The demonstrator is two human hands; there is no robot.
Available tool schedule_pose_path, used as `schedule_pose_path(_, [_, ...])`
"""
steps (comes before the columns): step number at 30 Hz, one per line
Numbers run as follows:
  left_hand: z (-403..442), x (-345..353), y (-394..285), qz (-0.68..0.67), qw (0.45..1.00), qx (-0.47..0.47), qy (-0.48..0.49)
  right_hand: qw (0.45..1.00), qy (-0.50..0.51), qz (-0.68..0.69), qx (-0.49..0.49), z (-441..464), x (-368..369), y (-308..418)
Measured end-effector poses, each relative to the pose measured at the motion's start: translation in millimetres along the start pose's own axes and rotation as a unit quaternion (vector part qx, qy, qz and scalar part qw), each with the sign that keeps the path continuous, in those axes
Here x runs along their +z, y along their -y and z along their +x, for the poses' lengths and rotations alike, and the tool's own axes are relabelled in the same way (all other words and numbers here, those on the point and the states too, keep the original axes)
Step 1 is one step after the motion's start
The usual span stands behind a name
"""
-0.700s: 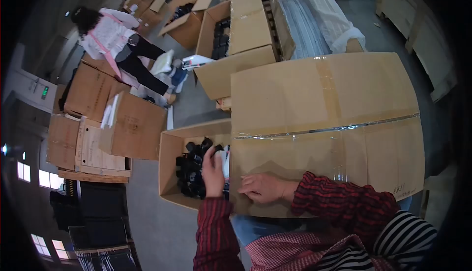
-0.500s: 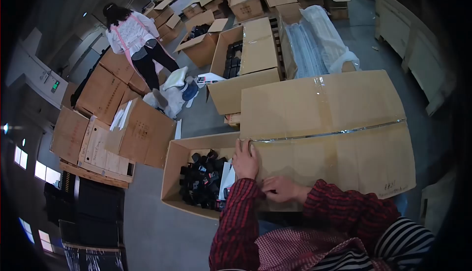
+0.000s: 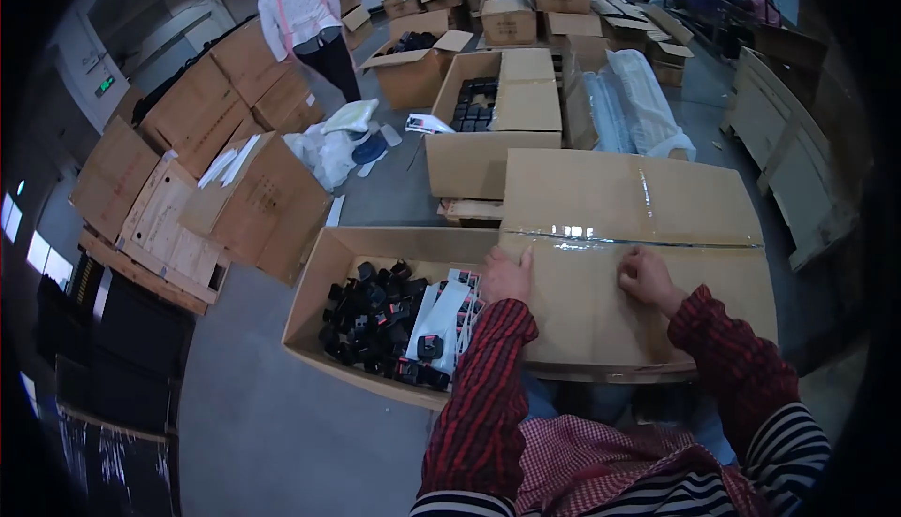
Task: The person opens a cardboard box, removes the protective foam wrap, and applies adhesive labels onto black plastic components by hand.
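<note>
On the open carton's right side [image 3: 319, 296] lies taped cardboard [image 3: 591, 315]; our left hand [image 3: 507, 275] is at its edge, grip unclear, our right hand [image 3: 648, 275] curled into a loose fist above.

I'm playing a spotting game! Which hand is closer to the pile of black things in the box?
Left. The left hand is at the left edge of the cardboard top, just right of the black pile; the right hand is farther right, over that top.
</note>
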State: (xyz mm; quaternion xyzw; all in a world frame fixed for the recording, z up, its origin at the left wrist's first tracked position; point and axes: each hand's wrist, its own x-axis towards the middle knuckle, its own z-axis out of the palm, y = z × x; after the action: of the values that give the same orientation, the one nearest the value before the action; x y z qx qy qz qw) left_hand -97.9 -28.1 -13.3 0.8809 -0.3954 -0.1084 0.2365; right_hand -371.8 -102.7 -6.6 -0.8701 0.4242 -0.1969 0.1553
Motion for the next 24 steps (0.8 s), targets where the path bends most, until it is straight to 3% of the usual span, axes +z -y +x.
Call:
schedule_pose_path(2, [0.7,0.9,11.4,-0.004,1.0,-0.004,-0.015,0.996,0.057,-0.049,0.047,50.5,15.4,15.6])
schedule_pose_path(5, [0.7,5.4,4.5,-0.042,0.998,0.024,-0.033,0.981,0.179,-0.068,0.031,119.1,47.1,54.7])
schedule_pose_path(8, [-1.1,3.9,6.3,-0.075,0.997,0.017,-0.025,0.986,0.149,-0.061,-0.042,168.5,77.9,91.2])
schedule_pose_path(11, [2.5,1.3,7.5,-0.088,0.993,0.037,-0.065,0.972,0.195,-0.087,-0.1,194.8,63.6,119.3])
schedule_pose_path(15, [0.3,0.1,10.1,-0.119,0.99,0.033,-0.072,0.973,0.188,-0.044,-0.125,197.6,73.5,110.8])
schedule_pose_path(17, [1.9,2.8,10.9,-0.128,0.989,0.036,-0.072,0.979,0.126,-0.027,-0.159,192.6,77.7,115.3])
schedule_pose_path(20, [2.6,5.0,12.1,-0.095,0.99,0.04,-0.095,0.969,0.181,-0.125,-0.116,204.1,71.4,132.8])
schedule_pose_path(24, [4.3,5.6,17.8,-0.113,0.99,0.049,-0.073,0.948,0.278,-0.136,-0.078,213.4,44.3,155.8])
